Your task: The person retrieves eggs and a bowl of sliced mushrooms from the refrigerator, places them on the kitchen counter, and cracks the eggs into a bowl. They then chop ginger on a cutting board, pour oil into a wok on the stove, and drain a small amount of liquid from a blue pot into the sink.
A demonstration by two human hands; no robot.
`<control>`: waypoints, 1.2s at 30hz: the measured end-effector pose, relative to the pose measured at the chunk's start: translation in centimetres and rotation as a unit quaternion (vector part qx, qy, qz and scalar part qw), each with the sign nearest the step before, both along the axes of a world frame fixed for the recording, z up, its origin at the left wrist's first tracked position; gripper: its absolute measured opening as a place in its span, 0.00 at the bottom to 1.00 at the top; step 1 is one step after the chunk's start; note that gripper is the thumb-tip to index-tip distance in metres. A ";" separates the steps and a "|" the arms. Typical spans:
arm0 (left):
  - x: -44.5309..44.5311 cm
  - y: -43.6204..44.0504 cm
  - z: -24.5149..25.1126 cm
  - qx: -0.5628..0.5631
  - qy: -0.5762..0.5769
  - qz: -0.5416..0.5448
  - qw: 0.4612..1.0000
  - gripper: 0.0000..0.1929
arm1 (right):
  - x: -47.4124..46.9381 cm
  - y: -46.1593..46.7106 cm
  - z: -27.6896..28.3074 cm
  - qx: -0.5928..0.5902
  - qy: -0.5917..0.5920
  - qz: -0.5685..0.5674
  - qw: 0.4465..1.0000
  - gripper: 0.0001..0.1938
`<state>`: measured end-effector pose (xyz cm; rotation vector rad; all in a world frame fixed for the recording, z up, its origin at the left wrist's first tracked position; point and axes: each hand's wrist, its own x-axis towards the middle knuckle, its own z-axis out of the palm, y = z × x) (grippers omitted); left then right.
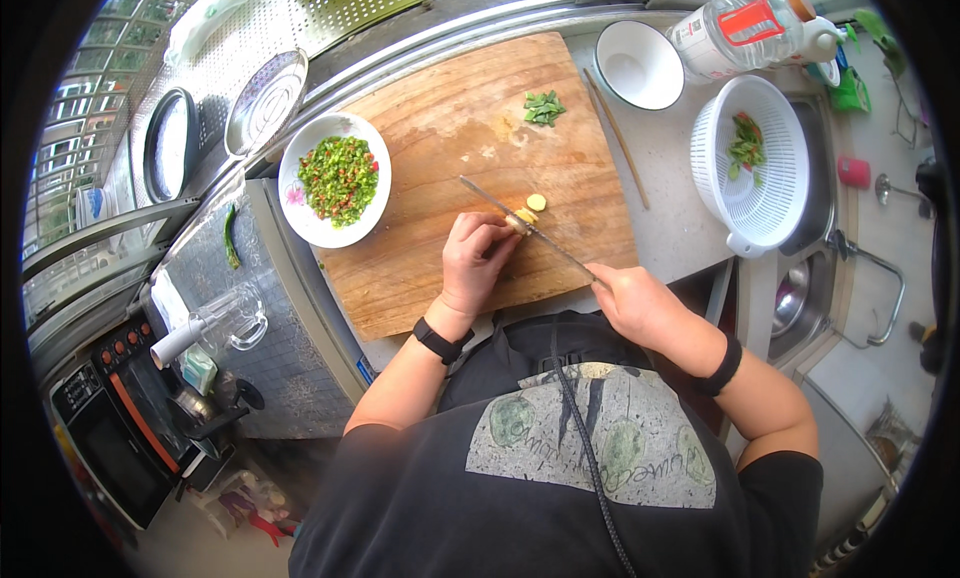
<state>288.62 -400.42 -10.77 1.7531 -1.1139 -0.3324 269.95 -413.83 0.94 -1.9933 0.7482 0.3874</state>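
Note:
My right hand (637, 302) grips the handle of a kitchen knife (551, 246), whose blade runs up and to the left over the wooden cutting board (435, 278). Under the blade is a piece of what looks like ginger root (517, 219), pinched by the fingers of my left hand (476, 259). A round pale-yellow slice (535, 202) lies flat just beyond the blade. Farther back on the board sits a small pile of cut green leaves (543, 108). A white bowl (291, 210) at the board's left edge holds chopped green and red peppers (339, 180).
Right of the board are a wooden chopstick (619, 139), a white bowl (637, 64), a large plastic bottle (739, 34) and a white colander (716, 188) by the sink (817, 293). To the left lie a green chili (230, 236), a clear jug (244, 315) and a mesh strainer (266, 101).

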 end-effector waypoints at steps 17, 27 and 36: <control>-0.1 0.0 0.0 -0.001 -0.028 0.009 1.000 0.10 | 1.7 0.5 -1.5 -0.028 -0.017 0.005 0.999 0.09; 0.1 0.0 0.3 0.002 -0.029 0.001 1.000 0.10 | 1.0 0.1 -0.3 -0.005 0.015 0.018 1.000 0.15; 0.1 0.2 -0.1 0.005 -0.021 -0.008 1.000 0.10 | 3.8 0.4 -2.7 -0.004 0.039 0.027 0.999 0.11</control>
